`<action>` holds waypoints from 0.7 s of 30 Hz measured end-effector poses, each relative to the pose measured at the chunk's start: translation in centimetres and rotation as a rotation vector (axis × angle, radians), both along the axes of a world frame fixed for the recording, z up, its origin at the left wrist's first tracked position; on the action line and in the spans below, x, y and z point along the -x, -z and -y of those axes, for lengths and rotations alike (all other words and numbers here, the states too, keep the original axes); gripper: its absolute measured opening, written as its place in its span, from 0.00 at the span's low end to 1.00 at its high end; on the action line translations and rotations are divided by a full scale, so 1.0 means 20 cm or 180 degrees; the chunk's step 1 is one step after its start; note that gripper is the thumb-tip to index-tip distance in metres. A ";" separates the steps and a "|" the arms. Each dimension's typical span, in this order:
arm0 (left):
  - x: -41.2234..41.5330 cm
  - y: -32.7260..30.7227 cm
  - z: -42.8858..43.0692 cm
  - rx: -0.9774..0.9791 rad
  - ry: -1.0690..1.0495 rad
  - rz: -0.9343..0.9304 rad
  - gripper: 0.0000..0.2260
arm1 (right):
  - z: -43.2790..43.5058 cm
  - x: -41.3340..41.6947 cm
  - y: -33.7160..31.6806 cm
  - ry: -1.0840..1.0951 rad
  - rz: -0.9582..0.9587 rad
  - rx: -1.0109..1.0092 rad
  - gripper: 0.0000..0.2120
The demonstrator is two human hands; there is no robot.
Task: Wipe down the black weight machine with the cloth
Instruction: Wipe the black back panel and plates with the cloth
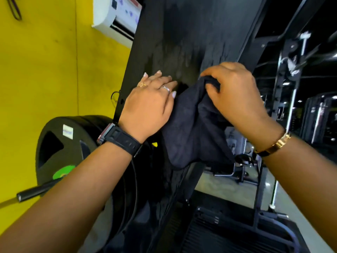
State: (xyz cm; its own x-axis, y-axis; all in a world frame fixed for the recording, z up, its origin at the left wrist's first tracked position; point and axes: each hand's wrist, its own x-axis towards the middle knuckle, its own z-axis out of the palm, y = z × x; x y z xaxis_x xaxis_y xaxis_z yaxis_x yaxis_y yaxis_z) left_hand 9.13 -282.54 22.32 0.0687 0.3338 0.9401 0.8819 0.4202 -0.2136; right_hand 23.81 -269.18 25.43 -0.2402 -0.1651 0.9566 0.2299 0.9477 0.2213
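Black weight machine (182, 33): the big upright panel shows patchy smears toward its upper middle, so I'd say coverage is uneven. Weight plate (54, 143) sits just off the panel's lower left edge, so a wide stroke could knock the wrist into it. Cloth (191, 128) is bunched at the panel's right edge with a loose tail hanging. That gives a small contact patch, so likely streaks, and the tail may snag on the frame below. Right hand (237, 92) has fingers clenched around the cloth wad. Left hand (147, 105) has fingers straight, flat on the panel near its left edge, so bare-skin prints are likely. Ring (165, 89) and watch (118, 137) could scuff the finish.
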 end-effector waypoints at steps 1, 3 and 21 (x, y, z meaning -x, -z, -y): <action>0.02 -0.03 0.00 0.0004 0.0000 -0.0022 0.22 | -0.01 0.00 -0.05 0.0082 0.0025 -0.0042 0.11; 0.08 -0.10 -0.01 0.0031 0.0038 -0.0036 0.24 | -0.03 0.01 -0.17 0.0317 0.0141 -0.0157 0.11; 0.51 -0.67 -0.25 -0.0414 0.0668 0.0074 0.26 | 0.07 0.12 -1.08 0.2505 0.0465 -0.2581 0.04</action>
